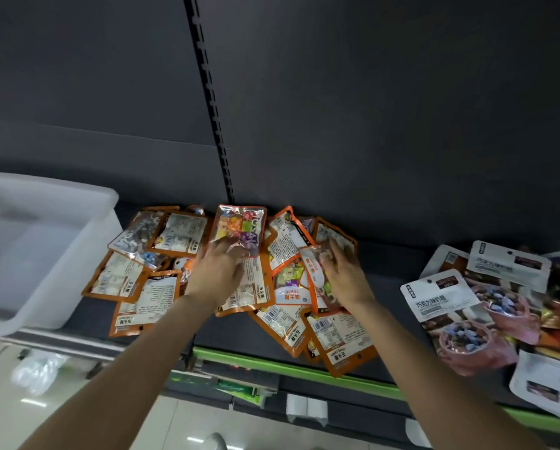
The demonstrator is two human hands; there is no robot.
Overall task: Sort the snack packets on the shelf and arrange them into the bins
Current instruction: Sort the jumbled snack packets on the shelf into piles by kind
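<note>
Our left hand (218, 271) pinches a clear-fronted orange packet (240, 229) above the orange packets (161, 264) heaped mid-shelf; our right hand (343, 271) seems to grasp another packet (314, 274), though blur hides the fingers. The white bin (49, 251) sits left. Slick pouches overhang the shelf edge (291, 368); a nudge could spill them. One reads "SUGAR"; the grey packets (447, 300) read "巧克力味奶糖".

Orange snack packets (239, 280) heaped on dark shelf (385, 280), seemingly empty white bin (38, 251) alongside.
</note>
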